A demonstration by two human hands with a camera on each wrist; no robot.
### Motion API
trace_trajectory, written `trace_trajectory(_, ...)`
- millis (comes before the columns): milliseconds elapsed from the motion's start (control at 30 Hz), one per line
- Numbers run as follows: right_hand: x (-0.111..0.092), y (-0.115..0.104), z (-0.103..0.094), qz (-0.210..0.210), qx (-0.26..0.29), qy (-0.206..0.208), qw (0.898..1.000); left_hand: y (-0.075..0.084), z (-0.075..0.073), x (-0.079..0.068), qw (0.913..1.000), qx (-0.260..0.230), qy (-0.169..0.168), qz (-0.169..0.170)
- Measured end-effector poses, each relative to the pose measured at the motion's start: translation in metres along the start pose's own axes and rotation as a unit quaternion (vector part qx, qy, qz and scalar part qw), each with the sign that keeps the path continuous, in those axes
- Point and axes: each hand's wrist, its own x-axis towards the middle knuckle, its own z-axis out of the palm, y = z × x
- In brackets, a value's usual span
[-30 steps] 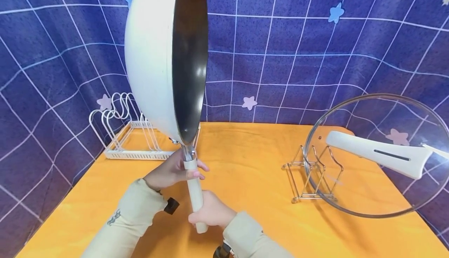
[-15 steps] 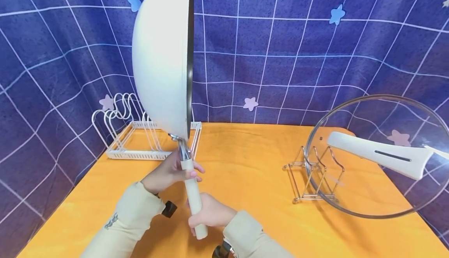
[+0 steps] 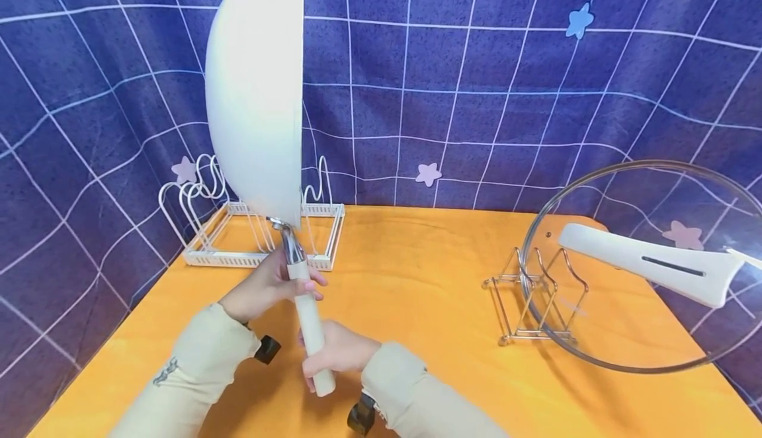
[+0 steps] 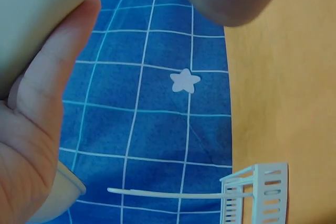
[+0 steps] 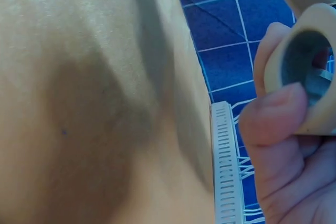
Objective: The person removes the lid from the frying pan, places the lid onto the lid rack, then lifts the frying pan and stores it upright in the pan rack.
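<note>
A large white wok (image 3: 256, 94) stands on edge in the air, its bowl up and its white outside toward the left. Its pale handle (image 3: 311, 325) slants down toward me. My left hand (image 3: 262, 289) holds the handle's upper end, just below the metal neck (image 3: 292, 246). Lower down, my right hand (image 3: 339, 350) grips the handle near its butt. In the right wrist view, the thumb and fingers curl round the hollow handle end (image 5: 310, 66). Behind the wok is a white wire rack (image 3: 226, 259), partly hidden by the bowl and my left hand.
To the right, a glass lid (image 3: 601, 358) with a white handle (image 3: 643, 259) leans upright in a small metal wire rack (image 3: 538, 332). An orange cloth (image 3: 417, 292) covers the table. A dark blue gridded curtain (image 3: 452, 107) with stars hangs behind.
The wok has turned so its dark inside no longer shows. Both hands have shifted left with it, bringing the bowl over the white rack. The lid stays put.
</note>
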Motion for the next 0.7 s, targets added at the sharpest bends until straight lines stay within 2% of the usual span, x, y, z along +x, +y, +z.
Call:
trace_trajectory(167, 0.005, 0.000, 0.006, 0.004, 0.035, -0.012, 0.999, -0.001, -0.005, -0.002, 0.9999, -0.008, 0.007, -0.014)
trace_trajectory(367, 0.010, 0.005, 0.013, 0.001, 0.084, -0.024, 0.996, -0.010, -0.008, -0.003, 0.9998, -0.020, 0.004, -0.008)
trace_trajectory(700, 0.012, 0.006, 0.013, 0.017, 0.124, -0.025, 0.992, -0.015, -0.009, -0.003, 0.9990, -0.045, 0.006, 0.004)
